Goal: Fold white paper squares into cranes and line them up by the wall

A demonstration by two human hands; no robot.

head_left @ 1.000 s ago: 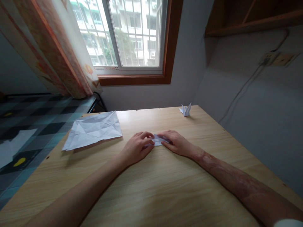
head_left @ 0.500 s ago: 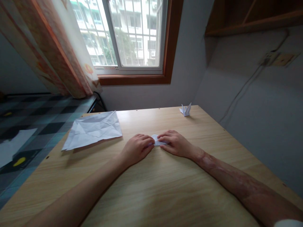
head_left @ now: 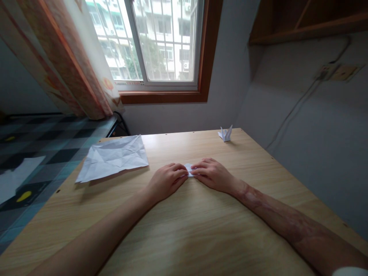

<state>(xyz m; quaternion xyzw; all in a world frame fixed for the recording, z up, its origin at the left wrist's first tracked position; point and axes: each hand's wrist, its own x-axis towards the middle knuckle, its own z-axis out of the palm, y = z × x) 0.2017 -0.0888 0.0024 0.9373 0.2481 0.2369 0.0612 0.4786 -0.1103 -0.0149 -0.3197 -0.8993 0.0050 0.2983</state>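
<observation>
A small folded piece of white paper (head_left: 189, 169) lies on the wooden desk (head_left: 186, 230), mostly covered by my hands. My left hand (head_left: 166, 181) rests on its left end with curled fingers pressing down. My right hand (head_left: 211, 175) covers its right end, fingertips pinched on the paper. The fingertips of both hands almost meet, and only a sliver of paper shows between them.
A large creased white sheet (head_left: 113, 157) lies at the desk's back left. A finished folded paper figure (head_left: 225, 133) stands at the back right edge. A window and curtain (head_left: 71, 57) are behind; a wall with a socket and cable (head_left: 324, 73) runs along the right.
My hands have drawn closer together over the small paper, so less of it shows now than a second ago. The rest is unchanged.
</observation>
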